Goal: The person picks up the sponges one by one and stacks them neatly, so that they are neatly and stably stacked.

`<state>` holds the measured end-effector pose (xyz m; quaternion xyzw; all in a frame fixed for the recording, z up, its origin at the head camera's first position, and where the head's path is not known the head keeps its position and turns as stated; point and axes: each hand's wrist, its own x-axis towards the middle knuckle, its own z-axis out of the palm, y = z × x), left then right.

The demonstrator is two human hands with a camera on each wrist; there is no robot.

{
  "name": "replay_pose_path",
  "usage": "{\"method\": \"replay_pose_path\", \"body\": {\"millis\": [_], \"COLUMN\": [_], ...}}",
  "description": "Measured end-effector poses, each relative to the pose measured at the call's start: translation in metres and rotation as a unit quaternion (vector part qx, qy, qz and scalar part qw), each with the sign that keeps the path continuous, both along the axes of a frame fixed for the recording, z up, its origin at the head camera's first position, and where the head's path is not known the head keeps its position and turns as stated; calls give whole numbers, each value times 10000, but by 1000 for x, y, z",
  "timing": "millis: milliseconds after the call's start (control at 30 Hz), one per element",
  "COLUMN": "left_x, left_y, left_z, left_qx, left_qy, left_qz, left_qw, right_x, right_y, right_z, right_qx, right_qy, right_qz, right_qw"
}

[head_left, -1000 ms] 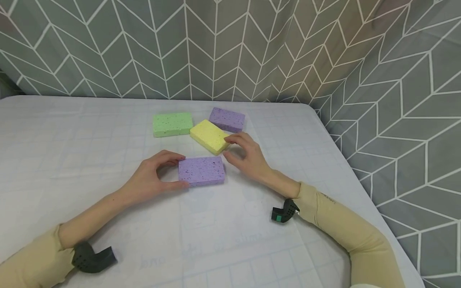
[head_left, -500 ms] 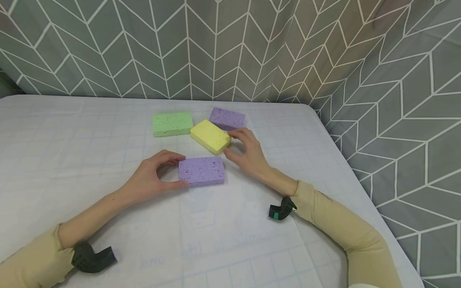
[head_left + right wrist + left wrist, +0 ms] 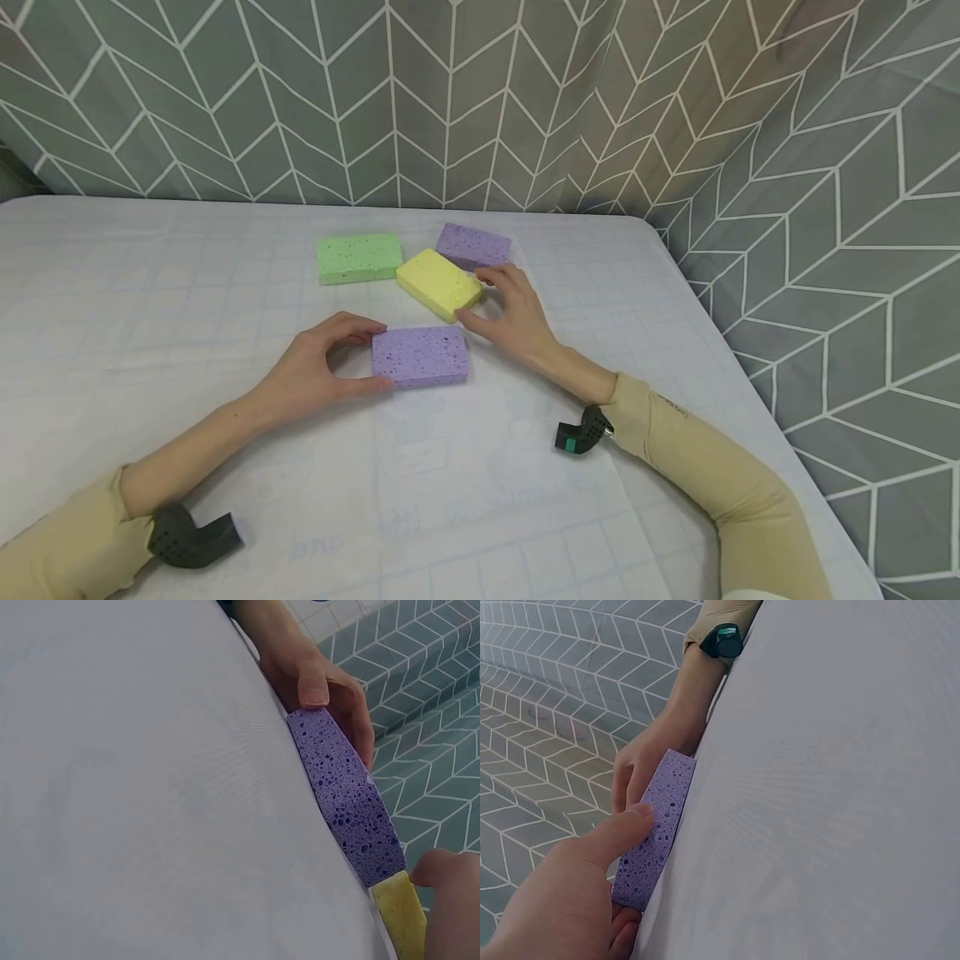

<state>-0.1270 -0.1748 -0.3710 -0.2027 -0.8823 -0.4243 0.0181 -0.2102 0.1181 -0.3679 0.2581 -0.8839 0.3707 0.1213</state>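
Note:
A porous purple sponge [image 3: 420, 357] lies flat on the white table in the head view. My left hand [image 3: 318, 362] grips its left end, thumb along the near side and fingers at the far side. In the left wrist view, the thumb [image 3: 622, 832] presses the sponge's side. A yellow sponge [image 3: 438, 285] lies slanted just beyond it. My right hand [image 3: 517, 317] holds the yellow sponge's right end, with the thumb at its near corner and the fingertips at the far right corner. The right wrist view shows only part of this yellow sponge [image 3: 401, 919], beside the right thumb.
A green sponge [image 3: 360, 258] lies left of the yellow one, close to its corner. Behind the yellow sponge sits a second purple sponge [image 3: 472, 246]. A patterned grey curtain [image 3: 420, 108] hangs past the table's far and right edges.
My right hand has shifted slightly leftward and away from me, and its thumb has closed in on the yellow sponge's near corner. The left hand and purple sponge stay put.

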Motion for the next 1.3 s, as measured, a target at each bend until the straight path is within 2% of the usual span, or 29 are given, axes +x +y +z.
{"method": "replay_pose_path", "body": {"millis": [367,867,1300], "left_x": [1,2,0], "left_y": [-1,0,1], "left_z": [0,1,3], "left_qx": [14,2,-121], "left_qy": [-33,-27,-30], "left_qz": [21,21,5], "left_qw": [10000,10000,9999], "right_x": [-1,-5,-9], "right_y": [-4,-8,-9], "right_z": [1,2,1], "right_qx": [384,539,775], "right_qy": [-398,-719,-499], "right_qz": [-135,-195,-306], "right_qw": [9984,9958,9953]}}
